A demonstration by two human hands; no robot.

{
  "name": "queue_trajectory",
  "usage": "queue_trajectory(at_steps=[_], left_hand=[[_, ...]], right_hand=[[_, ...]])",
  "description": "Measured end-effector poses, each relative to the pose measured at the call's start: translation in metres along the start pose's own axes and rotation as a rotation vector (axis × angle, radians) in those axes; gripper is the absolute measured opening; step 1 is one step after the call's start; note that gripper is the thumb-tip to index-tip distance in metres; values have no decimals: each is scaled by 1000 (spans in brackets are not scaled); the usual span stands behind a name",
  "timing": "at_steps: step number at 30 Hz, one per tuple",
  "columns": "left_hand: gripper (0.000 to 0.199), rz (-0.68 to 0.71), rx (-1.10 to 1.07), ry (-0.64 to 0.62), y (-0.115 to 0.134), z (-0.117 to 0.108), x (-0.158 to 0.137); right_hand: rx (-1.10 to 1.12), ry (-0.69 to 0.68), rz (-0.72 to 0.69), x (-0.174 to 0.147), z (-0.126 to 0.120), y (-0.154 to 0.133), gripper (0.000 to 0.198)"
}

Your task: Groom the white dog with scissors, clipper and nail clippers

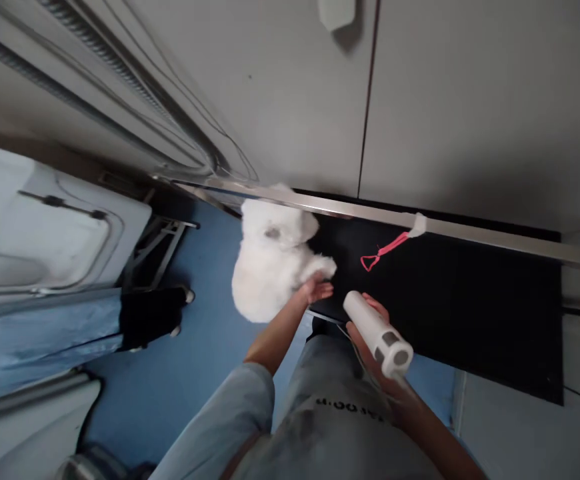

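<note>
A fluffy white dog (265, 267) is at the left end of the black table (470, 300), with a front leg reaching toward the right. My left hand (315, 290) is against the underside of that leg, its fingers stretched out and apart. In my right hand (370, 340) is a white, tube-shaped hair dryer (373, 327) with grey vents at its near end. The dryer tilts toward the dog's side, and a thin cord runs down by my apron. Part of my right hand is hidden behind the dryer.
A metal bar (470, 240) runs along the table's far side, with a pink loop (390, 247) hanging from it. Cabinet doors (445, 100) stand behind. At the left are a white tub (70, 220) and a person's dark trousers (153, 313) on the blue floor (210, 373).
</note>
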State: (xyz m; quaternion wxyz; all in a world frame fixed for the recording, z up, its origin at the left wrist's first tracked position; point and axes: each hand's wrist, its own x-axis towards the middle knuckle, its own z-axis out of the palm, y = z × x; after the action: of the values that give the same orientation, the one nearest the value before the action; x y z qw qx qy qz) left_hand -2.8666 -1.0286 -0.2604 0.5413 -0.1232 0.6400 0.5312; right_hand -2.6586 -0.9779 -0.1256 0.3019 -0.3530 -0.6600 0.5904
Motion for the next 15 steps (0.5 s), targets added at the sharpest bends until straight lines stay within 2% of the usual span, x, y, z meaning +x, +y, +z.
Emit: queue_trajectory(at_steps=[2, 4, 6, 8, 10, 12, 15], left_hand=[[21, 40, 36, 59, -8, -27, -25], [8, 164, 61, 186, -2, -75, -50], [28, 305, 69, 381, 19, -139, -64], [31, 387, 71, 534, 52, -202, -57], [25, 391, 83, 550, 85, -246, -29], [25, 325, 110, 457, 107, -263, 6], [29, 190, 149, 218, 103, -254, 40]], right_hand=[[-7, -69, -15, -9, 7, 1, 56], [-1, -173, -14, -24, 16, -1, 60], [17, -276, -33, -42, 33, -6, 60], [17, -335, -82, -59, 59, -17, 62], [5, -295, -153, -72, 94, -33, 66], [-13, -200, -212, -78, 130, -54, 66], [-106, -12, -248, -77, 172, -88, 66]])
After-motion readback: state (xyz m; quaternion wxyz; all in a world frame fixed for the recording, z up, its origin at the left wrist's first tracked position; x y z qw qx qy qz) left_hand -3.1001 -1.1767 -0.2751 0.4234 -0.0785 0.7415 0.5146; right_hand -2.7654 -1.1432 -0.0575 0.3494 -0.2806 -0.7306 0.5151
